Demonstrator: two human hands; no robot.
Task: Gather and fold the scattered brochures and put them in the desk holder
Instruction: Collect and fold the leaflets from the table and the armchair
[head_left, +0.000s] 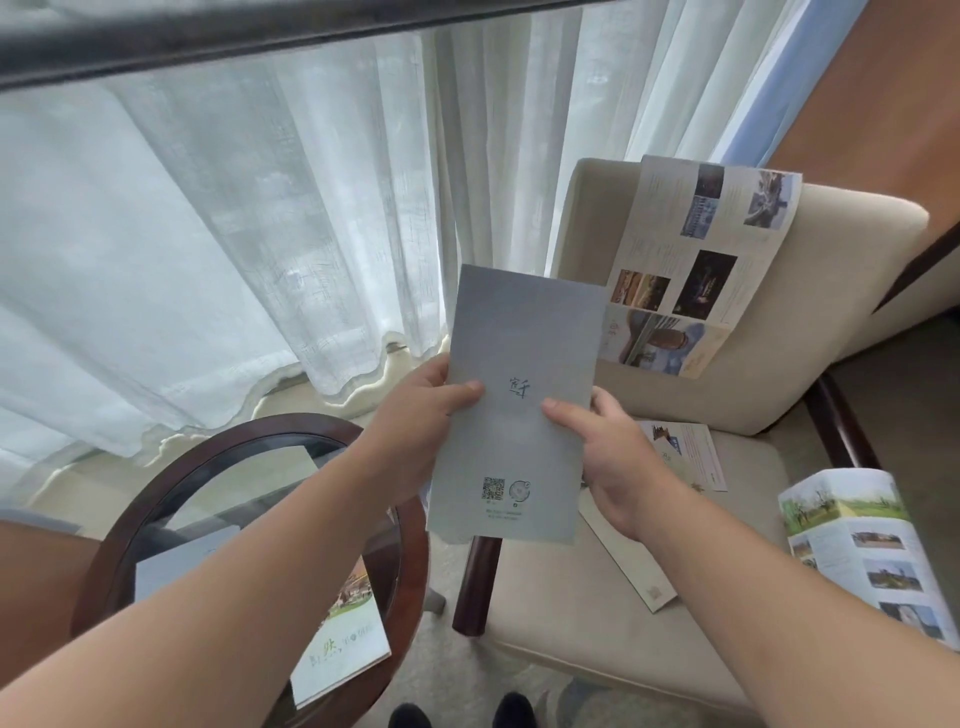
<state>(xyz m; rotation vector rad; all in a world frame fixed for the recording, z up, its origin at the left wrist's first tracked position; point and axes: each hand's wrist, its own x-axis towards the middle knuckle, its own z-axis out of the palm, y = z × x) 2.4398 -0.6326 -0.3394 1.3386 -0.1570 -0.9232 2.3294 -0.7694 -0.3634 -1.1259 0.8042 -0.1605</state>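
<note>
brochure (519, 405), grey, folded, pinched by left hand (415, 415) & right hand (608, 457) above chair (779, 364).

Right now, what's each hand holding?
Left hand: pinches the grey brochure at its left edge.
Right hand: pinches the same brochure's right edge.

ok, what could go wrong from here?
The left hand and right hand pinch the grey brochure by its sides in mid-air; a fold there may go crooked.
The open brochure draped over the chair back might slide off.
A third brochure at the glass table's rim could get knocked off.
</note>
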